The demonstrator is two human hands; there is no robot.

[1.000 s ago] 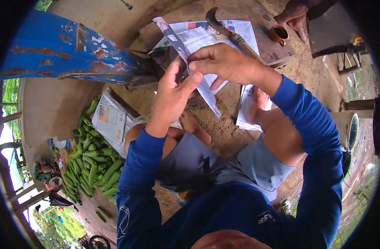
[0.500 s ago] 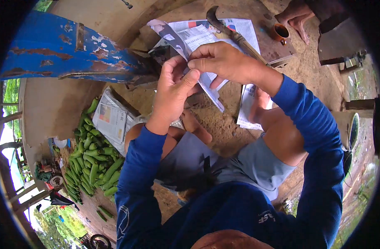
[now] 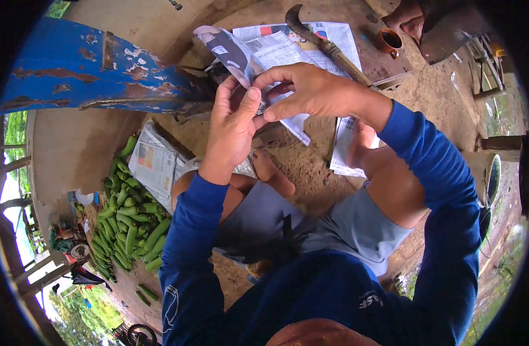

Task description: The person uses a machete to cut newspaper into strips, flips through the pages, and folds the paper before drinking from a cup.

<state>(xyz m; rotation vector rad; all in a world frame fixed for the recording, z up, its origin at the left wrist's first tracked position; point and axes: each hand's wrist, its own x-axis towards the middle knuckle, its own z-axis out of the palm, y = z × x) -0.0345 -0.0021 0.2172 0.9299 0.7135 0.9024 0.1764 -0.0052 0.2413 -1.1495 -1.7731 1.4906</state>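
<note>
Both my hands are raised in front of me around one sheet of newspaper point(image 3: 224, 51), which is folded or partly rolled. My left hand point(image 3: 234, 118) pinches it from the left, thumb up. From the right my right hand point(image 3: 307, 89) curls over the same sheet, its fingertips close to my left thumb and partly hiding the paper. Behind them, more newspaper sheets point(image 3: 342, 40) lie on a low board. On those sheets rests a sickle point(image 3: 328, 46) with a curved dark blade and a wooden handle.
Long green vegetables point(image 3: 126, 225) are heaped at left beside a newspaper stack point(image 3: 154, 158). An orange cup point(image 3: 389, 40) with dark liquid stands at the upper right. A peeling blue beam point(image 3: 91, 66) juts in from the left. Another newspaper piece point(image 3: 345, 147) lies by my foot.
My right hand has shifted slightly, its fingers now more arched and its thumb lower. The newspaper's upper end has tilted left and opened wider. At the upper right, the other person's leg has moved.
</note>
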